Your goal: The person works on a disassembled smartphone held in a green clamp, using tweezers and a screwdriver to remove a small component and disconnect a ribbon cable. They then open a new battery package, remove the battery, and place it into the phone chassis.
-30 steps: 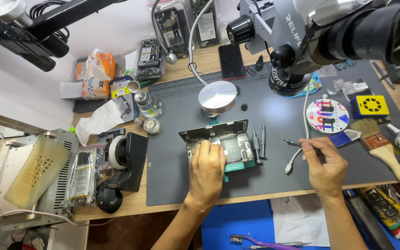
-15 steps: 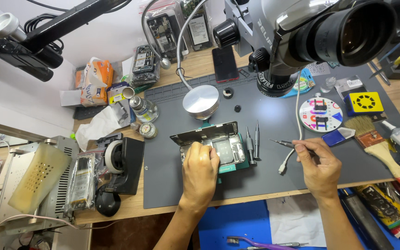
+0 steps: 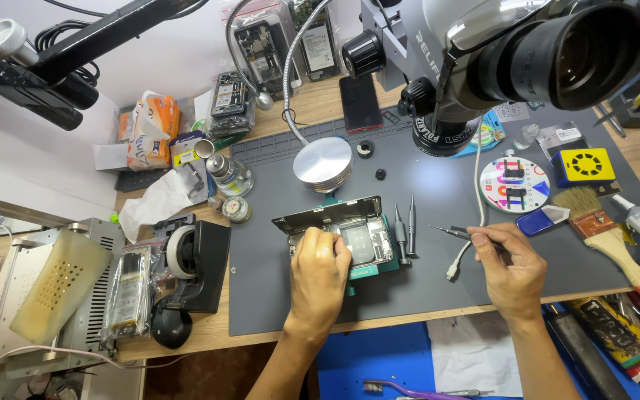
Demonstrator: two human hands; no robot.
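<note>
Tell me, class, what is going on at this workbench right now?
A person is working on an opened phone that lies on a grey mat under a microscope. The left hand rests on the phone and holds it down. The right hand holds a thin tool, its tip pointing toward the phone but apart from it. Two screwdrivers lie beside the phone, and a brush lies further right.

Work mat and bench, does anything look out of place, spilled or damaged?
Nothing looks spilled or broken. The opened phone sits slightly askew on the grey mat under the left hand, while the right hand holds tweezers. A crumpled tissue lies loose at the mat's left.
</note>
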